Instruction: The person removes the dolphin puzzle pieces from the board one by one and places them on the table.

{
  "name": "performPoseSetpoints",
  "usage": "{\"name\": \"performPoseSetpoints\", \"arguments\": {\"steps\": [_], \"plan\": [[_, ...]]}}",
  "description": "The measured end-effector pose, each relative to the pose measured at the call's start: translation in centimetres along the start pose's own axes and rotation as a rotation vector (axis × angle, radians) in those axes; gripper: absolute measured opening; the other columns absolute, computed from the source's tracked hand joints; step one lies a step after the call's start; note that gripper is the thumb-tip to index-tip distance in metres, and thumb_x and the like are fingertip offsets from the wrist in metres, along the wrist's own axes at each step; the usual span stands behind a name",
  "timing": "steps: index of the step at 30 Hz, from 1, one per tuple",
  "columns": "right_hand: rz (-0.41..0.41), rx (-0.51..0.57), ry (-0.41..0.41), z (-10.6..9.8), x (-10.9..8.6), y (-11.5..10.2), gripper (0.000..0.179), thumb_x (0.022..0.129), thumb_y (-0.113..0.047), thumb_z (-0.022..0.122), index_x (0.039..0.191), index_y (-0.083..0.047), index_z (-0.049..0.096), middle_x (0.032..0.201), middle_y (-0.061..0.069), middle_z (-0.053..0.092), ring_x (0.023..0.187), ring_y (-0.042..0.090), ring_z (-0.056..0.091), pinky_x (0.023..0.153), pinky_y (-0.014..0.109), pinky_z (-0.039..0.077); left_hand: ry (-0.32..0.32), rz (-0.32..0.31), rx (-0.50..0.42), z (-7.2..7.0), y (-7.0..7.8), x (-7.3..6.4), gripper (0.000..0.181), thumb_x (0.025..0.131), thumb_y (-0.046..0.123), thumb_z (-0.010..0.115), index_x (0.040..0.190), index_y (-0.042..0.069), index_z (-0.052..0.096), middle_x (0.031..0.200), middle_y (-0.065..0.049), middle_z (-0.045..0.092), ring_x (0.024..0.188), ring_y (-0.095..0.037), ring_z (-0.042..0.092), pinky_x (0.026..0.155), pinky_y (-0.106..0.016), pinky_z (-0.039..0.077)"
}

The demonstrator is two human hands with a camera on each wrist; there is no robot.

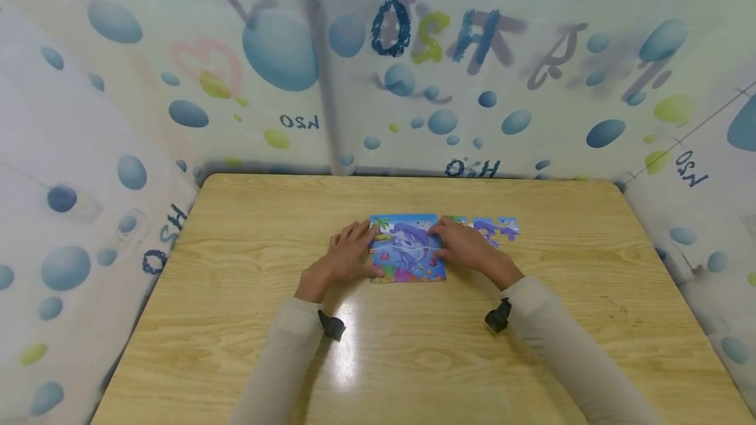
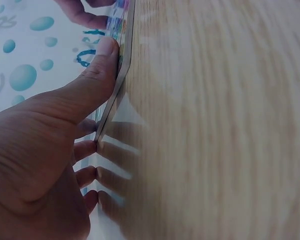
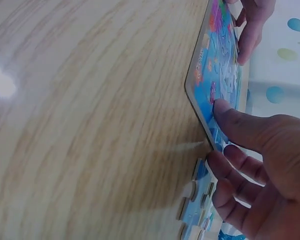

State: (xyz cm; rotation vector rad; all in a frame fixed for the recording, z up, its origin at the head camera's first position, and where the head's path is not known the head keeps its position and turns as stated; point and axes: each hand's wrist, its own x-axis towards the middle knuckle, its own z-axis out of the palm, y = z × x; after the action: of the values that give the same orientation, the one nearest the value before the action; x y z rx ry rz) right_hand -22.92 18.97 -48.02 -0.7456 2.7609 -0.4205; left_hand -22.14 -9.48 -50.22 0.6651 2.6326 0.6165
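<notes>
A dolphin picture puzzle board (image 1: 407,251) lies on the wooden table between both hands. At its left side, my left hand (image 1: 348,251) grips the edge, thumb (image 2: 102,60) over the near-left part and fingertips along the side. My right hand (image 1: 469,248) holds the right edge, its thumb (image 3: 230,117) on the printed face and its fingers bent at the rim. Loose puzzle pieces (image 1: 504,228) with a matching dolphin print lie just right of the board, partly hidden behind the right hand.
The wooden table (image 1: 248,346) stretches around the board, with a glare spot in front of it. Behind and at both sides hang pale wall sheets (image 1: 354,110) with blue and green dots and letters. A dark wrist camera (image 1: 498,317) sits on the right sleeve.
</notes>
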Motion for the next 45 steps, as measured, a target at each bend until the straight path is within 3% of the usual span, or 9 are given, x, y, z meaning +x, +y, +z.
{"name": "performPoseSetpoints", "arguments": {"steps": [9,19,25,35,45], "plan": [[-0.017,-0.022,0.034,-0.07,0.21,-0.31,0.045,0.090,-0.025,0.074,0.127,-0.001,0.062,0.122,0.014,0.064,0.107,0.027,0.064,0.089,0.043,0.052,0.003,-0.008,-0.002,-0.36,-0.10,0.02,0.099,0.085,0.050,0.074,0.159,0.011,0.021,0.166,-0.013,0.009,0.151,-0.040,0.007,0.114,-0.061,0.017],[-0.061,-0.069,0.013,0.08,0.35,-0.31,0.041,0.092,-0.023,0.072,0.128,-0.005,0.065,0.112,0.012,0.062,0.080,0.016,0.057,0.070,0.033,0.048,0.005,-0.011,0.005,0.09,-0.39,0.09,0.099,0.085,0.051,0.073,0.159,0.011,0.021,0.166,-0.013,0.009,0.151,-0.040,0.008,0.113,-0.061,0.018],[-0.064,-0.008,0.006,-0.08,0.13,-0.37,0.038,0.094,-0.019,0.070,0.129,-0.004,0.065,0.114,0.012,0.060,0.085,0.018,0.060,0.070,0.032,0.048,0.011,-0.001,-0.002,0.19,-0.35,0.07,0.098,0.085,0.050,0.073,0.159,0.010,0.022,0.166,-0.014,0.009,0.151,-0.041,0.009,0.113,-0.062,0.019],[-0.076,-0.027,0.003,-0.02,-0.05,-0.16,0.039,0.094,-0.020,0.069,0.130,-0.006,0.064,0.118,0.012,0.059,0.087,0.019,0.062,0.070,0.032,0.050,0.013,0.004,-0.002,0.10,-0.12,-0.06,0.100,0.084,0.051,0.074,0.159,0.011,0.021,0.166,-0.014,0.010,0.150,-0.041,0.009,0.113,-0.062,0.019],[-0.130,-0.018,0.078,0.29,-0.53,0.42,0.045,0.092,-0.023,0.072,0.133,-0.006,0.062,0.118,0.008,0.060,0.078,0.011,0.056,0.068,0.029,0.047,0.005,-0.001,-0.005,0.27,-0.17,0.01,0.099,0.085,0.050,0.074,0.159,0.012,0.021,0.166,-0.013,0.010,0.151,-0.040,0.008,0.114,-0.060,0.018]]}}
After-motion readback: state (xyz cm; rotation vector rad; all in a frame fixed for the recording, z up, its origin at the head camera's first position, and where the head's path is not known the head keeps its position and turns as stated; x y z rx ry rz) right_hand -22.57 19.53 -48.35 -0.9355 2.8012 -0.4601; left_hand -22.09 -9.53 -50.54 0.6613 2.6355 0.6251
